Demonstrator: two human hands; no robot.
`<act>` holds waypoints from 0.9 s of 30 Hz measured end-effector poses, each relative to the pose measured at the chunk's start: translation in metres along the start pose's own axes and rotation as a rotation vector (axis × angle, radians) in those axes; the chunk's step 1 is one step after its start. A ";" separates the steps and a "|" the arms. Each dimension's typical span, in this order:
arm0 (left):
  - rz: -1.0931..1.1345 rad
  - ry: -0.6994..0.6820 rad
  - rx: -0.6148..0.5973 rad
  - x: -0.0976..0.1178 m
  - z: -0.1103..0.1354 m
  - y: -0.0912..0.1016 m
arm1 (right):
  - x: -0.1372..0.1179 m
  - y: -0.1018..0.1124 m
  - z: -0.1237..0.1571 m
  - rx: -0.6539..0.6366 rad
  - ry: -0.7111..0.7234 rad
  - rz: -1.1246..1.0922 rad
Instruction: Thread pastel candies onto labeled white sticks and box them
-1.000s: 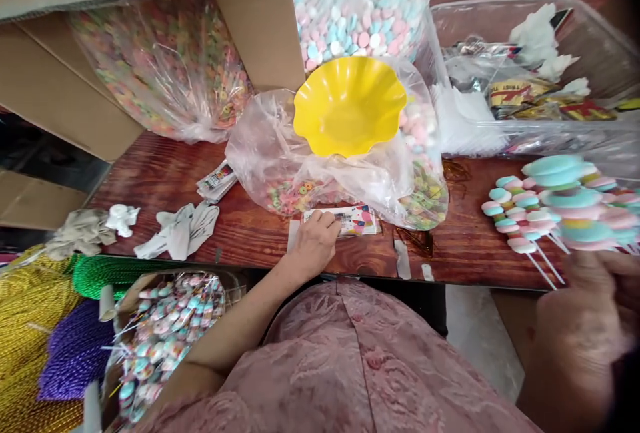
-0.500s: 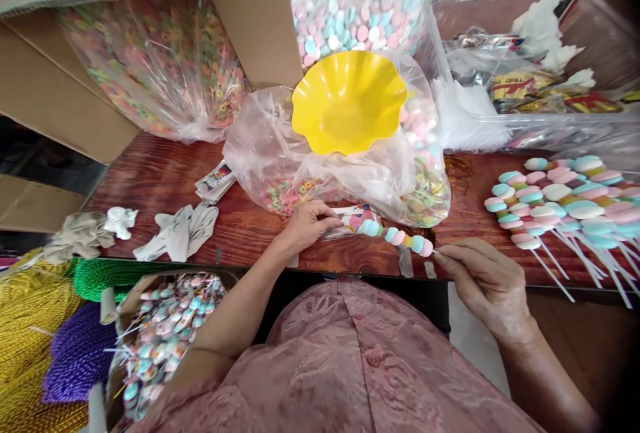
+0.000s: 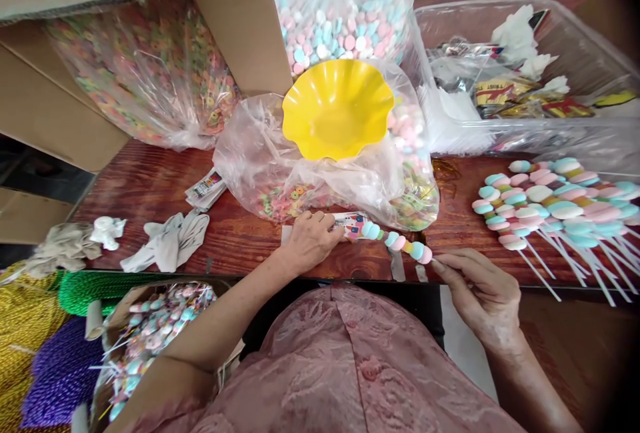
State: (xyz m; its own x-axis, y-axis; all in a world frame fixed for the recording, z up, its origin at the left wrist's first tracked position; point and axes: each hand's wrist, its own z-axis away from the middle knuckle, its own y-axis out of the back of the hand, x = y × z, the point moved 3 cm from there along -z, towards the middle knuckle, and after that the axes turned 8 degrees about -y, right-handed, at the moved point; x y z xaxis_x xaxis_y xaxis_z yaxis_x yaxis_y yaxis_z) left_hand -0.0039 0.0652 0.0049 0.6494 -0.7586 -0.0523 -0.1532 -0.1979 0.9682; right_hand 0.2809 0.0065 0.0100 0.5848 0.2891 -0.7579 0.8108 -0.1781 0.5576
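My right hand (image 3: pixel 483 293) pinches the right end of a candy skewer (image 3: pixel 397 243), a row of blue, pink and white sweets with small green and yellow rings between them. The skewer is held at a slant over the table's front edge. Its left end reaches the small printed bags (image 3: pixel 353 225) lying flat on the wood. My left hand (image 3: pixel 313 241) lies at the left side of these bags, fingers curled and thumb against them. The tips are partly hidden. Behind it is an open plastic bag (image 3: pixel 250 139) of ring sweets and a yellow wavy bowl (image 3: pixel 337 113).
Finished-looking skewers (image 3: pixel 560 199) with white sticks are piled at right, below a clear plastic bin (image 3: pixel 500 129). Gloves (image 3: pixel 173 239) lie at left. A box of wrapped skewers (image 3: pixel 160 326) and beaded strings (image 3: pixel 65 373) stand below. Cardboard (image 3: pixel 235 19) rises behind.
My left hand has left the skewer's left end and come down onto the printed bags. The right hand still holds the skewer. The whole view has shifted slightly.
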 end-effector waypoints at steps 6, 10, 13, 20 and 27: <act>0.358 0.122 0.137 -0.010 0.001 -0.016 | 0.009 -0.003 0.006 0.010 -0.011 -0.004; 0.459 0.107 0.162 -0.011 0.002 -0.016 | 0.007 -0.006 0.004 -0.005 0.014 -0.005; 0.447 0.098 0.110 -0.010 0.005 -0.011 | 0.007 -0.008 0.003 0.001 0.007 0.000; 0.497 0.088 0.240 -0.012 0.013 -0.011 | 0.008 -0.011 0.007 -0.008 -0.046 -0.030; 0.616 0.121 0.358 -0.016 0.019 -0.017 | 0.011 -0.009 0.012 0.044 -0.044 0.003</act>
State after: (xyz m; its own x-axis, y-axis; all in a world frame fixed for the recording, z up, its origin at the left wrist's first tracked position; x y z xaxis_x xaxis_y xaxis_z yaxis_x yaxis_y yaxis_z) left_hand -0.0262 0.0691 -0.0154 0.4414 -0.7278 0.5249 -0.7394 0.0364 0.6723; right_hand 0.2801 0.0001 -0.0076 0.5867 0.2467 -0.7714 0.8090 -0.2207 0.5447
